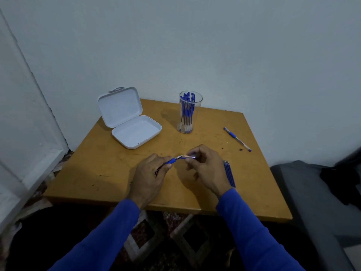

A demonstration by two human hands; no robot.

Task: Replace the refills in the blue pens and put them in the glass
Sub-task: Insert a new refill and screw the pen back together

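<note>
My left hand (151,174) grips a blue pen (172,160) by its grip section, tip pointing right. My right hand (205,167) pinches a small pen part (189,157) at that tip, above the middle of the wooden table (109,169). A clear glass (188,112) at the back centre holds several blue pens standing upright. One more blue pen (237,139) lies on the table at the right. A few blue refills (229,173) lie side by side just right of my right wrist.
An open white plastic case (129,118), with nothing in it, sits at the back left of the table. The table stands against a white wall. A grey cushion (312,192) is to the right, patterned floor below the front edge.
</note>
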